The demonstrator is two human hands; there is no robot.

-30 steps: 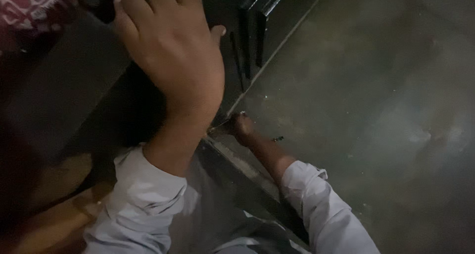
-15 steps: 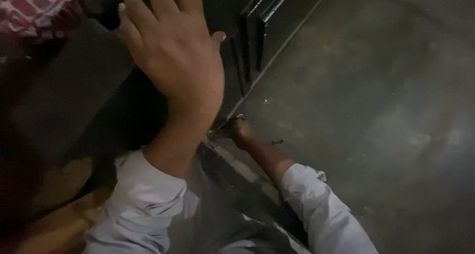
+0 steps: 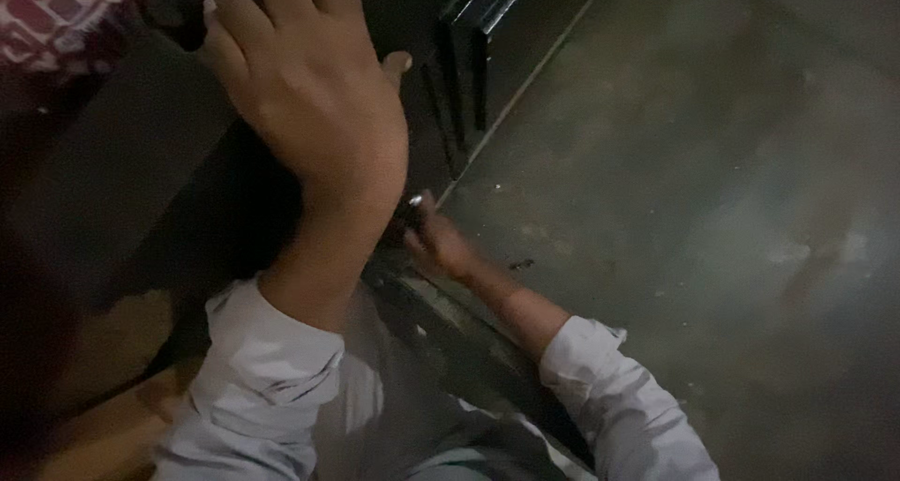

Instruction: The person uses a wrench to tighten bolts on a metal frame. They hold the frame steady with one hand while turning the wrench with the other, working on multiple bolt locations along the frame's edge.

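While pressed flat against a dark cabinet (image 3: pixel 122 181) in the upper left of the frame, left hand (image 3: pixel 309 97) spread wide, fingers (image 3: pixel 239 17) extended up over the top edge, palm on the dark surface, grasping nothing. Lower, near the centre of the frame, right hand (image 3: pixel 436 242) curled at the cabinet's bottom corner, down by the floor, fingertips pinched around something small and pale; too dim to tell what it is. Pale long sleeves (image 3: pixel 272 368) on both arms, cuffs at the wrists. Cabinet closed on this side, contents hidden. Dark ribbed metal frame (image 3: pixel 469 59) just right of the cabinet, upper centre. Grey concrete floor (image 3: pixel 703 209) across the right half. Red and white patterned cloth (image 3: pixel 61 17) at the far upper left corner. Wooden surface (image 3: pixel 94 425) at lower left.
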